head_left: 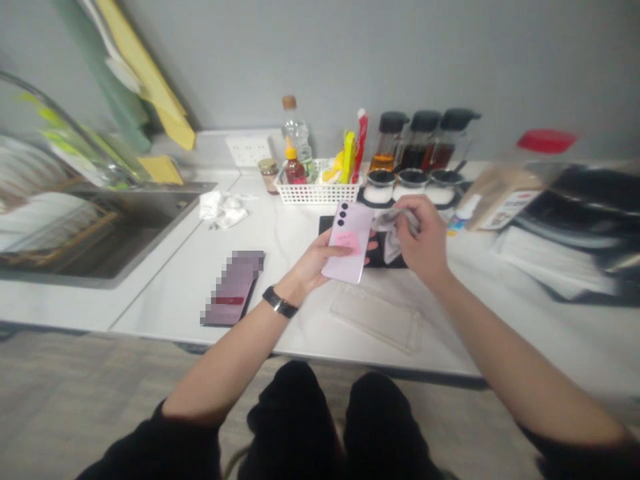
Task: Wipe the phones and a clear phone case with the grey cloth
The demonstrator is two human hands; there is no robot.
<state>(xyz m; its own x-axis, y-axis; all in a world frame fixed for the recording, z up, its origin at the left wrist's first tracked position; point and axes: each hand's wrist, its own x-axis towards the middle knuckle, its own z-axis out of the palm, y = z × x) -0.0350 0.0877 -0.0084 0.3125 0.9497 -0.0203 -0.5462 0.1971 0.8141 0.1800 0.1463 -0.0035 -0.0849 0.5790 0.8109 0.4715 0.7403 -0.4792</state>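
A lilac smartphone [354, 268] is held in my left hand [316, 261], its back with three camera lenses facing up. A pink sticky note [347, 244] lies on the phone's back, with my left thumb over it. My right hand [425, 233] is closed on a crumpled greyish cloth [393, 245], just right of the phone. Beneath both hands lies a flat black item [326, 225], mostly hidden. Nearer the counter's front edge rests a clear phone case [376, 317]. A second, purplish phone [233, 288], partly pixelated, lies left of my left wrist.
Behind my hands stands a white basket [320, 194] with bottles and packets. Dark-lidded bottles [389, 143] and seasoning jars [411, 183] are to its right. A red-lidded container [510, 177] stands farther right. Crumpled tissue [223, 209] lies beside the sink [115, 267].
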